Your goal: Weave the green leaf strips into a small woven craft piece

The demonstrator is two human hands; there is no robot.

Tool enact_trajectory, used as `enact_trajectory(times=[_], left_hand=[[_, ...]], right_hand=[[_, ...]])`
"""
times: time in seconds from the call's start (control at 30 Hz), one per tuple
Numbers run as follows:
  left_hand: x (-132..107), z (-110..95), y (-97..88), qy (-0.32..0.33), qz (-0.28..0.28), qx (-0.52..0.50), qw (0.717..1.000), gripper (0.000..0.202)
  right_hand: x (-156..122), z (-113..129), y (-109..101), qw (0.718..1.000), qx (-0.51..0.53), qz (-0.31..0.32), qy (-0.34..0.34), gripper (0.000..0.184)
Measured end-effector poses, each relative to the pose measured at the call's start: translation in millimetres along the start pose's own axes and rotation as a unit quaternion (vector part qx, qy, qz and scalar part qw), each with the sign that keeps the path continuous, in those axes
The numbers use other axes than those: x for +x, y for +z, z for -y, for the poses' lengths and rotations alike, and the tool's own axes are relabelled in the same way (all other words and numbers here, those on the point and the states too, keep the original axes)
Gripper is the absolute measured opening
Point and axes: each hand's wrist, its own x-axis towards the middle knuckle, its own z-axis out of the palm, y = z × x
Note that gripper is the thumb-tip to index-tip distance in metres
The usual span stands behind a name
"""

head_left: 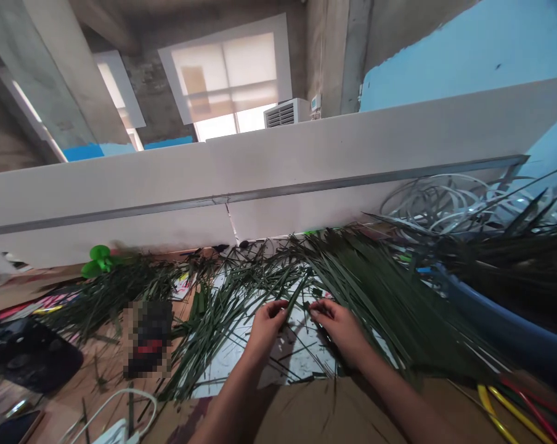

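My left hand (265, 327) is closed over the white sheet (241, 351), thumb and fingers pinching a narrow green leaf strip (293, 297) that points up and away. A short gap to the right, my right hand (341, 327) is also closed in a pinch; a small dark green leaf piece shows at its fingertips, too small to make out fully. Cut leaf strips (209, 327) lie in a loose heap left of my hands. On the right, a thick bundle of long green leaves (375, 283) spreads out beside my right forearm.
A blue tub (486, 308) with dark leaves stands at the right, white looped strips (430, 203) behind it. At left are a green plastic item (98, 262), a black object (38, 351), a phone (17, 428) and a white cable (135, 391). A white partition (167, 172) bounds the back.
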Motion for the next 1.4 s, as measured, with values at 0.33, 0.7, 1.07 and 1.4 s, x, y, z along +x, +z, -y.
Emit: enact_trajectory(times=[0.33, 0.7, 1.07, 1.4], left_hand=[[-27, -21, 29.5, -0.052, 0.104, -0.179, 0.977, 0.057], [-25, -13, 32.2, -0.025, 0.076, -0.122, 0.989, 0.04], [-27, -16, 36.6, -0.047, 0.055, -0.154, 0.985, 0.037], [-25, -12, 32.0, -0.054, 0.084, -0.159, 0.982, 0.047]], right_hand=[[-2, 18, 1, 0.976, 0.211, -0.006, 0.05, 0.039], [0, 15, 0, 0.985, 0.168, 0.009, 0.034, 0.036], [-2, 12, 1, 0.99, 0.142, 0.004, 0.025, 0.032], [-6, 18, 3, 0.976, 0.211, 0.017, 0.059, 0.038]])
